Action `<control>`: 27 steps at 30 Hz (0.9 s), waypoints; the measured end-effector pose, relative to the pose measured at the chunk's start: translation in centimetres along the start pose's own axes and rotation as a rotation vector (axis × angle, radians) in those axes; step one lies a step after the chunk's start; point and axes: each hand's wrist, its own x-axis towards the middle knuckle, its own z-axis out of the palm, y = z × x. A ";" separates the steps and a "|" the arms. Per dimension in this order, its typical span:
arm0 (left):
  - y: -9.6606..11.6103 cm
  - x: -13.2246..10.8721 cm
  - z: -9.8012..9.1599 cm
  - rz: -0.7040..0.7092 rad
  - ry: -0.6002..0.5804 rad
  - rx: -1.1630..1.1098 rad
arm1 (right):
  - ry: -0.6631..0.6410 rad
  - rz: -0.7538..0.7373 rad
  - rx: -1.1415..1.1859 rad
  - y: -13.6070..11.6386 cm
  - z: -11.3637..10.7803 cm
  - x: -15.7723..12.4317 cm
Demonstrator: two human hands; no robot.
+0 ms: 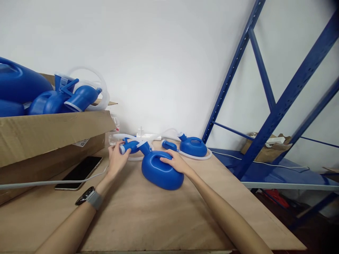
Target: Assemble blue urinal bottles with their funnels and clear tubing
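Note:
A blue plastic jug-shaped container (159, 173) with a handle lies on the wooden table (148, 215). My right hand (175, 162) rests on its top by the handle, fingers curled over it. My left hand (117, 159) is closed round a blue funnel-shaped end piece (127, 146) at the container's neck, where a clear tube (124, 136) runs off. A second blue container (193, 145) with a clear tube lies further back on the table.
A cardboard box (53, 132) full of blue containers and tubing stands at the left. A black phone (81, 171) with a white cable lies beside it. A white power strip (145, 135) sits by the wall. Blue metal shelving (265, 134) stands to the right.

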 end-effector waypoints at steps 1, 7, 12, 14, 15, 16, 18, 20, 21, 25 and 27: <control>-0.1 -0.1 0.1 0.037 -0.027 0.065 | 0.010 -0.006 -0.010 0.1 0.3 0.4; 0.0 -1.2 1.1 0.196 -0.045 0.267 | 0.076 -0.058 -0.061 1.0 1.8 2.8; 1.4 -3.3 0.9 0.717 -0.079 0.327 | 0.383 -0.185 -0.163 2.7 2.5 5.2; 1.8 -4.2 1.2 0.908 -0.199 0.375 | 0.524 -0.113 -0.236 3.9 2.4 6.3; 1.9 -4.6 1.5 0.963 -0.255 0.400 | 0.575 -0.068 -0.275 4.6 2.1 6.8; 1.8 -4.8 1.7 0.989 -0.300 0.425 | 0.605 -0.027 -0.318 5.3 1.7 7.2; 1.5 -5.0 2.3 0.979 -0.353 0.470 | 0.598 0.027 -0.398 7.0 0.3 7.6; 1.1 -4.9 2.6 0.932 -0.356 0.494 | 0.465 0.122 -0.680 9.0 -1.6 7.5; 0.9 -4.8 2.6 0.910 -0.349 0.498 | 0.380 0.185 -0.795 10.0 -2.6 7.3; 0.7 -4.5 2.7 0.839 -0.319 0.498 | 0.113 0.320 -0.940 13.7 -6.2 4.9; 0.8 -4.6 2.8 0.802 -0.311 0.500 | 0.064 0.237 -1.023 15.0 -7.2 3.1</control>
